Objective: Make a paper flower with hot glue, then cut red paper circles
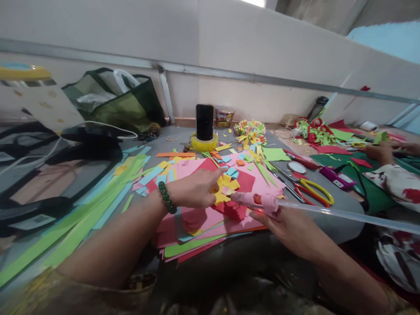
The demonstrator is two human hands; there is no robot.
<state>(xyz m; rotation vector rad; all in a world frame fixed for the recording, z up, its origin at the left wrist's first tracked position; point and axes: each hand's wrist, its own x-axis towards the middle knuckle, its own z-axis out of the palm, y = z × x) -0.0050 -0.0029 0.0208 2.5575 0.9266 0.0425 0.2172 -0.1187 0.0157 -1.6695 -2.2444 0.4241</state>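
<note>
My right hand (285, 225) is wrapped around a pink hot glue gun (259, 201), with a long clear glue stick (344, 215) running out of its back to the right. The gun's nozzle points left at small yellow paper pieces (223, 194). Over the left side of these pieces is my left hand (198, 188), index finger stretched out and thumb apart; its other fingers are partly hidden. A green bead bracelet circles that wrist. Beneath lie a red paper sheet (247, 181) and a stack of pink, green and red paper (197, 249). Small blue paper squares (232, 172) lie near the index fingertip.
Behind the paper, a phone (204, 122) stands in a yellow tape roll (204, 142), beside a cup (224, 117) and a ball of colourful paper (251, 131). Scissors (315, 190) lie right. Long green strips (82, 214) spread left. A co-worker's hand (380, 153) is far right.
</note>
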